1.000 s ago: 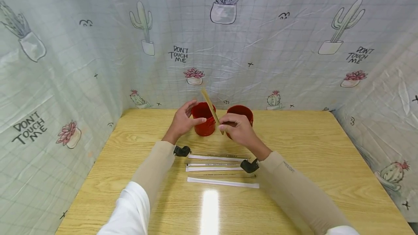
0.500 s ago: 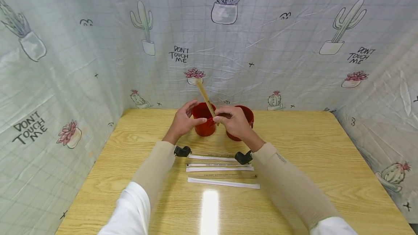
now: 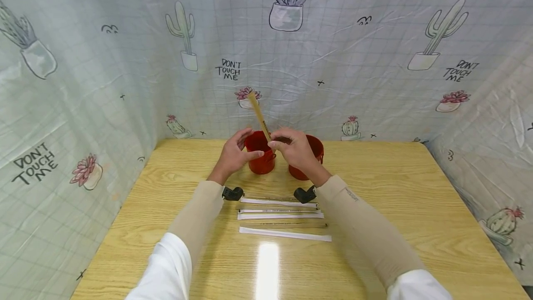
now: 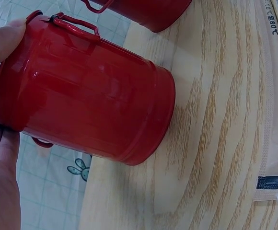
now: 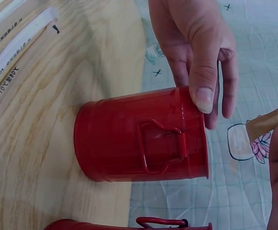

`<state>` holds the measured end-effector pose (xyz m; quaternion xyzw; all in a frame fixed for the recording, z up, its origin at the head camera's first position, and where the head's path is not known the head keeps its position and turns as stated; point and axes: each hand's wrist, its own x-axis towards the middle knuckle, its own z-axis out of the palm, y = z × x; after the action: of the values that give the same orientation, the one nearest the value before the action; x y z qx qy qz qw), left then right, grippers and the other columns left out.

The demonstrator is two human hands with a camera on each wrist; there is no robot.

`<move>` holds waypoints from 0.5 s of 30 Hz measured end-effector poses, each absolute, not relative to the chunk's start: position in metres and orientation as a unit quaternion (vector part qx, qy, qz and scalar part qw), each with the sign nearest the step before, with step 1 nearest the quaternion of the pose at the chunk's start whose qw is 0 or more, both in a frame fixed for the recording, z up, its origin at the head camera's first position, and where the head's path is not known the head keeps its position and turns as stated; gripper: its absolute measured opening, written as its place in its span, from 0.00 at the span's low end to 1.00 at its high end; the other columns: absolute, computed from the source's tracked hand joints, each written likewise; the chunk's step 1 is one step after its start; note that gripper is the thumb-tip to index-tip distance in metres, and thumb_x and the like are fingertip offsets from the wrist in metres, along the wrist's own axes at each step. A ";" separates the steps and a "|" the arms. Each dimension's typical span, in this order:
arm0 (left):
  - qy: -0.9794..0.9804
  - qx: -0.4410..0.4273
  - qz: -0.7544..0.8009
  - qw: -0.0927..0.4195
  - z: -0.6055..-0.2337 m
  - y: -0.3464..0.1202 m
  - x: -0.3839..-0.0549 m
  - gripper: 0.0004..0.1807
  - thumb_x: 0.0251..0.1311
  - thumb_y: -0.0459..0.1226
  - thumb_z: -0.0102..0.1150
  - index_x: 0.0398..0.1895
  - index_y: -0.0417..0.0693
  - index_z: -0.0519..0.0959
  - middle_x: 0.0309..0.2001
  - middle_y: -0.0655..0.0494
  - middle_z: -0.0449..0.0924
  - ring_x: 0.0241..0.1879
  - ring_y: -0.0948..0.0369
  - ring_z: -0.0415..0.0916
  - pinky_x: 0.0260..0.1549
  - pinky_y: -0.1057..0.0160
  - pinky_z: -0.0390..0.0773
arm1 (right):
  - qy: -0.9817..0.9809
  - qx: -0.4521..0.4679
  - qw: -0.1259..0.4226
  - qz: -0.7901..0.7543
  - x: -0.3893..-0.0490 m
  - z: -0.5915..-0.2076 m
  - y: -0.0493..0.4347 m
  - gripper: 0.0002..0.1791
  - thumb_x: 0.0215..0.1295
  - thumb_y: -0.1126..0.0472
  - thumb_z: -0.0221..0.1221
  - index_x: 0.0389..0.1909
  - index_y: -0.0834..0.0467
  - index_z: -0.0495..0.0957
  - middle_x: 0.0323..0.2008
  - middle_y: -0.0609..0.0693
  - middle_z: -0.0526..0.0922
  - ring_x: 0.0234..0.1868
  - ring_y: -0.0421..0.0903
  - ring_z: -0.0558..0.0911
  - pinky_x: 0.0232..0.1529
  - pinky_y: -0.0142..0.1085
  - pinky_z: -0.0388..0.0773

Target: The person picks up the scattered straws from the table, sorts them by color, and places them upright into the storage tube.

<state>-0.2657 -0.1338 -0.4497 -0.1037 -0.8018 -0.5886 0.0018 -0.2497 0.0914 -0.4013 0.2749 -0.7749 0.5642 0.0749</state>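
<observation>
My left hand (image 3: 234, 154) grips the rim of the left red bucket (image 3: 261, 165), thumb on the near side and fingers at the far side. In the left wrist view this bucket (image 4: 91, 91) stands upright on the table. Between thumb and fingertips, my right hand (image 3: 296, 152) pinches a brown paper-wrapped straw (image 3: 259, 114) near its lower end. The straw leans up and to the left. From the right wrist, its lower end (image 5: 259, 127) shows above and apart from the bucket mouth. A second red bucket (image 3: 297, 173) stands just right, partly behind my right hand.
In front of the buckets, several paper-wrapped straws lie crosswise on the wooden table (image 3: 166, 226), some white (image 3: 285, 234), some brown (image 3: 283, 225). A cactus-print cloth (image 3: 325, 54) hangs behind the table and along both sides.
My right hand has moved left and slightly away with the straw, from in front of the right bucket to over the left one's rim. My left hand has stayed put.
</observation>
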 end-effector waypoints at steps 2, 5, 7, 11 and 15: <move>-0.800 -0.107 -0.591 0.002 -0.450 -0.134 -0.266 0.47 0.58 0.41 0.78 0.79 0.50 0.64 0.77 0.52 0.69 0.80 0.55 0.61 0.82 0.54 0.59 | -0.776 0.272 0.076 0.563 -0.252 -0.401 0.090 0.09 0.68 0.68 0.66 0.44 0.69 0.87 0.40 0.61 0.88 0.36 0.48 0.82 0.41 0.29 0.83; -0.797 -0.109 -0.595 0.003 -0.450 -0.134 -0.267 0.47 0.58 0.41 0.78 0.79 0.49 0.64 0.77 0.51 0.69 0.80 0.55 0.62 0.82 0.53 0.58 | -0.773 0.272 0.076 0.569 -0.255 -0.400 0.087 0.08 0.69 0.67 0.66 0.43 0.67 0.87 0.37 0.60 0.87 0.35 0.54 0.82 0.40 0.30 0.83; -0.795 -0.109 -0.596 0.003 -0.450 -0.134 -0.267 0.46 0.58 0.41 0.78 0.79 0.50 0.64 0.77 0.52 0.69 0.80 0.55 0.61 0.82 0.54 0.58 | -0.768 0.272 0.074 0.576 -0.257 -0.400 0.085 0.07 0.69 0.67 0.65 0.42 0.67 0.87 0.36 0.61 0.86 0.35 0.60 0.82 0.38 0.31 0.82; -0.796 -0.108 -0.596 0.005 -0.450 -0.133 -0.266 0.45 0.59 0.40 0.77 0.78 0.52 0.65 0.77 0.53 0.69 0.80 0.56 0.61 0.82 0.54 0.59 | -0.756 0.265 0.067 0.595 -0.260 -0.399 0.080 0.07 0.69 0.68 0.65 0.42 0.69 0.86 0.34 0.65 0.84 0.35 0.67 0.81 0.38 0.40 0.83; -0.796 -0.110 -0.596 0.009 -0.449 -0.132 -0.265 0.45 0.59 0.38 0.76 0.79 0.51 0.64 0.77 0.52 0.69 0.80 0.55 0.62 0.82 0.54 0.59 | -0.753 0.247 0.065 0.607 -0.264 -0.400 0.076 0.08 0.69 0.68 0.66 0.42 0.71 0.86 0.33 0.68 0.85 0.34 0.66 0.82 0.38 0.44 0.84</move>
<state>-0.2652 -0.1323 -0.4489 -0.1098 -0.7956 -0.5957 0.0086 -0.2636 0.0762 -0.3998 0.2469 -0.7527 0.6068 0.0649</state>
